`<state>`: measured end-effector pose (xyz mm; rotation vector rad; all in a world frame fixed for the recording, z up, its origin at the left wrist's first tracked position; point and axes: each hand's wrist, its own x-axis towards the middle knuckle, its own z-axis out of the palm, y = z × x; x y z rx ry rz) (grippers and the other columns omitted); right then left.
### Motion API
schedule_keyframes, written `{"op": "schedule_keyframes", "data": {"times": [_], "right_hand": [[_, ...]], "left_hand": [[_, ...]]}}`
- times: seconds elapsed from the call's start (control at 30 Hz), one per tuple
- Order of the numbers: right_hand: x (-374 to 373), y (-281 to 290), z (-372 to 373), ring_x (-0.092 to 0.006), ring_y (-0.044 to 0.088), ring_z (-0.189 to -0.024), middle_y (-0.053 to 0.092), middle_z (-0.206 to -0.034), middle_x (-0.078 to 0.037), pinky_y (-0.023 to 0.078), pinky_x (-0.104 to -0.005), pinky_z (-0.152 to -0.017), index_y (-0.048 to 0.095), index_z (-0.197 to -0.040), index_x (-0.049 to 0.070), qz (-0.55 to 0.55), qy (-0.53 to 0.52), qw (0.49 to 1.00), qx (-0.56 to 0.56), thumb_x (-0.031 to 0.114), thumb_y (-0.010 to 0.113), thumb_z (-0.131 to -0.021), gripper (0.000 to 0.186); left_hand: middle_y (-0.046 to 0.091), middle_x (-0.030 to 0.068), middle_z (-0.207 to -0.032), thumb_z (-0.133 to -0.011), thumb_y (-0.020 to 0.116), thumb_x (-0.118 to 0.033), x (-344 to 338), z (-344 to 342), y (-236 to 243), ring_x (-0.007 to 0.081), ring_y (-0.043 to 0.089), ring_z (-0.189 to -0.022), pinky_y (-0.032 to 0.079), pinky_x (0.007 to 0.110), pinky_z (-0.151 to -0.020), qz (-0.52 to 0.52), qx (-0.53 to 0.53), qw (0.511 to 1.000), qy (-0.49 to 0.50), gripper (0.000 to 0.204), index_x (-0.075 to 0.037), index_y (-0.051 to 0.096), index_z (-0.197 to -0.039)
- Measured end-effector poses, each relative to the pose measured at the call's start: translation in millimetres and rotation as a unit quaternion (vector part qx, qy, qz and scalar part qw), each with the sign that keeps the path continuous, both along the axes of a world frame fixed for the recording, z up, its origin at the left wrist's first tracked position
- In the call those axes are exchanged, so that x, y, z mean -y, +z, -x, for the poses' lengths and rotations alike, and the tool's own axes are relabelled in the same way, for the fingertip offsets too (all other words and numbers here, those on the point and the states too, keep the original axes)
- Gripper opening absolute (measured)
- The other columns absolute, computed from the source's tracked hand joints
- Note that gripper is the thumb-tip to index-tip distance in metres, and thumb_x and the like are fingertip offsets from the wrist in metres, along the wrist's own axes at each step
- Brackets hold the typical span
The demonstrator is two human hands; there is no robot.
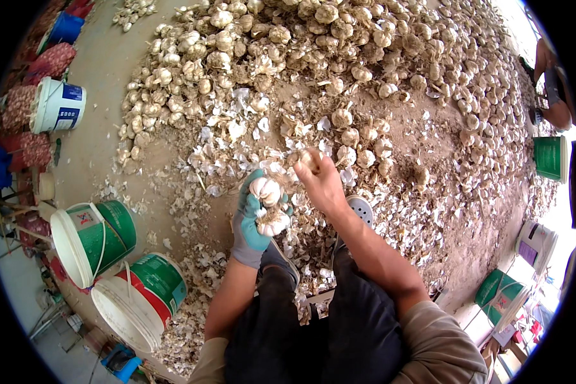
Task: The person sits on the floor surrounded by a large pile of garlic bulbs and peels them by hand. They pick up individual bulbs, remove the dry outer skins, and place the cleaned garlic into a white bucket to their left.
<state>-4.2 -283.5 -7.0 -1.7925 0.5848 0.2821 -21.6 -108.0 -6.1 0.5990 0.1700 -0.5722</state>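
Gloved left hand (253,221) clutching garlic bulbs (267,203); bare right hand (323,185) pinching a half-hidden bulb (310,157).

2 green buckets (99,240) lower left, white bucket (57,105) upper left, red mesh sacks (54,61) behind.

A dense garlic heap (313,57) walls off everything ahead, with loose peels (237,137) littering the floor before it. Two tipped buckets (118,269) crowd the left, but bare floor (102,96) opens beyond them.

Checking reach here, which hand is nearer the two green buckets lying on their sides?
Left. The gloved left hand is just right of the green buckets; the bare right hand lies farther right.
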Motion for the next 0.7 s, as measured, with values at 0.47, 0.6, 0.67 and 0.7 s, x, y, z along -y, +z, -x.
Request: {"op": "schedule_keyframes", "data": {"times": [0.47, 0.6, 0.67, 0.7], "right_hand": [[-27.5, 32.0, 3.0, -0.0137, 0.060, -0.062, 0.070, -0.089, -0.014, 0.050, -0.0286, -0.053, 0.064, -0.086, -0.006, -0.125, -0.032, 0.990, -0.063, 0.010, 0.065, -0.093, 0.016], [15.3, -8.1, 4.3, -0.0223, 0.062, -0.065, 0.066, -0.081, -0.014, 0.051, -0.0376, -0.063, 0.061, -0.089, -0.004, 0.020, -0.095, 0.985, -0.145, 0.021, 0.061, -0.095, 0.025], [5.8, -29.3, 23.1, -0.0346, 0.063, -0.090, 0.063, -0.096, -0.022, 0.051, -0.0468, -0.076, 0.062, -0.102, -0.009, 0.205, 0.010, 0.977, 0.063, 0.033, 0.067, -0.090, 0.044], [-11.9, -23.8, 25.5, -0.0394, 0.057, -0.106, 0.061, -0.111, -0.027, 0.047, -0.0507, -0.088, 0.059, -0.114, -0.009, 0.140, 0.027, 0.989, 0.037, 0.043, 0.069, -0.087, 0.060]], "left_hand": [[0.061, 0.0153, -0.120, -0.103, 0.039, -0.050, -4.2, 4.5, -9.1, 0.0217, 0.062, -0.104, 0.055, 0.038, -0.089, -0.083, -0.096, 0.992, -0.004, 0.058, -0.003, 0.046, -0.135], [0.064, 0.0186, -0.113, -0.099, 0.046, -0.052, -12.1, 2.0, -16.8, 0.0390, 0.064, -0.103, 0.052, 0.063, -0.086, 0.225, -0.178, 0.958, 0.004, 0.044, -0.011, 0.056, -0.086], [0.066, 0.0166, -0.113, -0.099, 0.049, -0.049, -20.5, 0.0, -27.7, 0.0350, 0.065, -0.101, 0.055, 0.054, -0.084, 0.214, -0.226, 0.950, 0.023, 0.041, -0.012, 0.063, -0.106], [0.067, 0.0163, -0.107, -0.097, 0.050, -0.053, -32.9, 5.2, -33.5, 0.0334, 0.066, -0.095, 0.056, 0.051, -0.078, 0.129, -0.241, 0.959, 0.071, 0.048, -0.009, 0.063, -0.109]]}}
